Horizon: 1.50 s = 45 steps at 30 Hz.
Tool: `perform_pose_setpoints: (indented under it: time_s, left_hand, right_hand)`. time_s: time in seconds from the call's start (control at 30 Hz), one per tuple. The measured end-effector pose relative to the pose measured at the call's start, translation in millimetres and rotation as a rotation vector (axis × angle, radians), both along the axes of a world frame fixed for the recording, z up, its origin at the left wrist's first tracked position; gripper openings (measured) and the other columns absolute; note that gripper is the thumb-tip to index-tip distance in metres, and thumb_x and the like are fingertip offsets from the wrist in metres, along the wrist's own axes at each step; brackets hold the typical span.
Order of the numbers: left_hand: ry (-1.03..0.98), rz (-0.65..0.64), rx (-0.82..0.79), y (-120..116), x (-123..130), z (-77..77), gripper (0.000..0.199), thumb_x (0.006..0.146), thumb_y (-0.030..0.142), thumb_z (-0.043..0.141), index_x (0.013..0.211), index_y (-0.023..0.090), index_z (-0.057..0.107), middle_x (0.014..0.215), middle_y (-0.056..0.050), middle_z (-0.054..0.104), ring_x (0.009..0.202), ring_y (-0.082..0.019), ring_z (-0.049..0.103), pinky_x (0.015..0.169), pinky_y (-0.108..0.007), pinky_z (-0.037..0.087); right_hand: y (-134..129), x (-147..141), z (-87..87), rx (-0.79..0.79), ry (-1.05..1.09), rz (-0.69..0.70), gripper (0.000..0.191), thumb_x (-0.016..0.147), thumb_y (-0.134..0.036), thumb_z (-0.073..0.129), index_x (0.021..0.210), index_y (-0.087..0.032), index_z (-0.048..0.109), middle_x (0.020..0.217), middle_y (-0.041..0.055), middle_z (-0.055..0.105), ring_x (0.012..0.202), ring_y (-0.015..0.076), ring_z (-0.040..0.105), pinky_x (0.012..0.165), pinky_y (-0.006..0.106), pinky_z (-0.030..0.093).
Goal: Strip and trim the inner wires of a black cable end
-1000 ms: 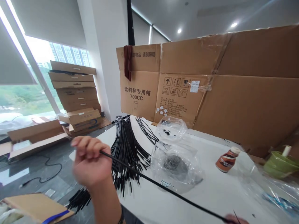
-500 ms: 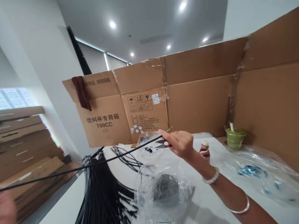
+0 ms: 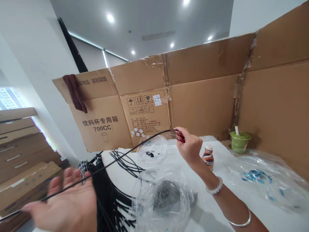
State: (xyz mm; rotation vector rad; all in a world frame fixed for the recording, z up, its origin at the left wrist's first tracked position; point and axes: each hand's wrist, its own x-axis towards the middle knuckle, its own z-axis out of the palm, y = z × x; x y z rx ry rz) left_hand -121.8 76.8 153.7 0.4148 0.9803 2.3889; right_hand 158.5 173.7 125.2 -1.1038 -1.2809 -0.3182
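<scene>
A long black cable [image 3: 130,150] runs from the lower left edge up to my right hand [image 3: 189,143]. That hand is closed round the cable's end and a red-handled tool [image 3: 180,137], whose shape is mostly hidden. My left hand [image 3: 70,206] is palm up at the lower left, fingers spread, with the cable passing across it. Just right of that palm, a thick bundle of black cables [image 3: 108,196] hangs over the table's edge. More loose black cables [image 3: 125,162] lie curled on the white table [image 3: 205,206].
Clear bags hold a dark mass [image 3: 166,195] at the centre front and small black parts [image 3: 150,154] behind. A small bottle [image 3: 208,158], a green pot [image 3: 239,141] and a bag with blue pieces [image 3: 257,176] stand or lie to the right. Cardboard panels [image 3: 202,109] wall the back.
My left hand has come into view from the lower left, palm up under the cable. The cable now arches near my right hand, and the tool's blades no longer show clearly.
</scene>
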Motion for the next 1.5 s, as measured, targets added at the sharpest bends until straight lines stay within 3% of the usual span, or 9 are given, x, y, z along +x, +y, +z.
perform_pose_setpoints:
  time_s: [0.07,0.27,0.4,0.53,0.73,0.9,1.1,1.33,1.5]
  left_hand:
    - [-0.124,-0.075,-0.023,6.3,29.0,2.5,0.054,0.086,0.069,0.025,0.101,0.023,0.050,0.145,-0.011,0.046,0.132,-0.023,0.047,0.118,-0.045,0.030]
    - [0.192,-0.554,0.028,33.0,92.6,3.2,0.033,0.095,0.048,0.039,0.110,0.024,0.057,0.122,-0.009,0.065,0.115,-0.023,0.061,0.105,-0.049,0.042]
    - [0.280,-0.382,0.186,51.0,105.0,5.2,0.012,0.097,0.031,0.042,0.099,0.024,0.052,0.092,-0.004,0.073,0.094,-0.016,0.069,0.084,-0.030,0.053]
    - [0.267,-0.246,0.312,55.6,96.7,11.1,0.012,0.093,0.028,0.051,0.084,0.023,0.045,0.060,0.006,0.062,0.063,-0.013,0.069,0.072,-0.027,0.057]
    - [0.313,-0.200,0.291,49.8,79.9,11.6,0.013,0.090,0.029,0.057,0.086,0.022,0.047,0.064,0.005,0.063,0.056,-0.014,0.068,0.059,-0.024,0.057]
    - [0.309,-0.189,0.293,50.3,74.2,6.8,0.016,0.089,0.032,0.060,0.088,0.023,0.047,0.065,0.005,0.064,0.058,-0.015,0.069,0.059,-0.025,0.058]
    - [0.283,-0.205,0.276,51.8,70.8,4.8,0.022,0.086,0.035,0.065,0.085,0.023,0.047,0.065,0.005,0.064,0.056,-0.014,0.068,0.054,-0.023,0.056]
    - [0.007,-0.563,0.069,59.0,35.4,12.9,0.017,0.094,0.017,0.051,0.077,0.018,0.054,0.064,0.004,0.058,0.052,-0.008,0.062,0.047,-0.016,0.052]
    - [-0.026,-0.561,-0.088,81.6,-13.2,-5.4,0.017,0.092,0.010,0.053,0.075,0.012,0.057,0.067,0.001,0.059,0.056,-0.007,0.059,0.047,-0.016,0.050]
  right_hand:
    - [5.5,4.2,-1.6,-0.084,0.067,0.022,0.028,0.080,-0.027,0.049,0.085,-0.018,0.075,0.057,0.0049,0.065,0.049,0.0161,0.052,0.053,0.027,0.029]
    - [2.6,-8.0,0.5,-0.238,0.109,0.170,0.035,0.088,-0.042,0.047,0.090,-0.017,0.072,0.066,0.0047,0.068,0.056,0.0173,0.054,0.056,0.026,0.036]
    - [-12.0,-18.2,-8.8,-0.349,0.063,0.326,0.039,0.091,-0.043,0.044,0.099,-0.016,0.071,0.072,0.0058,0.069,0.062,0.0181,0.057,0.057,0.026,0.039]
    - [-28.9,-11.6,-20.2,-0.487,-0.105,0.561,0.027,0.085,-0.036,0.056,0.099,-0.022,0.074,0.073,0.0029,0.071,0.063,0.0176,0.060,0.058,0.025,0.041]
    - [-47.2,6.6,-18.1,-0.710,-0.307,0.769,0.026,0.088,-0.031,0.053,0.101,-0.024,0.074,0.079,0.0009,0.072,0.067,0.0157,0.059,0.061,0.024,0.039]
    - [-52.4,4.5,-15.4,-0.762,-0.277,0.780,0.022,0.087,-0.036,0.056,0.085,-0.020,0.071,0.067,-0.0010,0.062,0.060,0.0123,0.047,0.056,0.022,0.030]
    - [-48.7,-1.7,-25.5,-0.804,-0.091,0.947,0.038,0.088,-0.047,0.051,0.071,-0.016,0.062,0.056,-0.0028,0.041,0.054,0.0097,0.032,0.052,0.023,0.023]
    - [-57.4,-20.9,-24.5,-0.858,-0.013,1.184,0.048,0.083,-0.060,0.052,0.062,-0.017,0.049,0.055,-0.0043,0.031,0.050,0.0076,0.022,0.047,0.023,0.020]
    - [-79.4,-51.9,-23.1,-0.804,-0.050,1.235,0.043,0.089,-0.050,0.050,0.062,-0.017,0.050,0.058,-0.0021,0.039,0.054,0.0091,0.031,0.050,0.023,0.026]
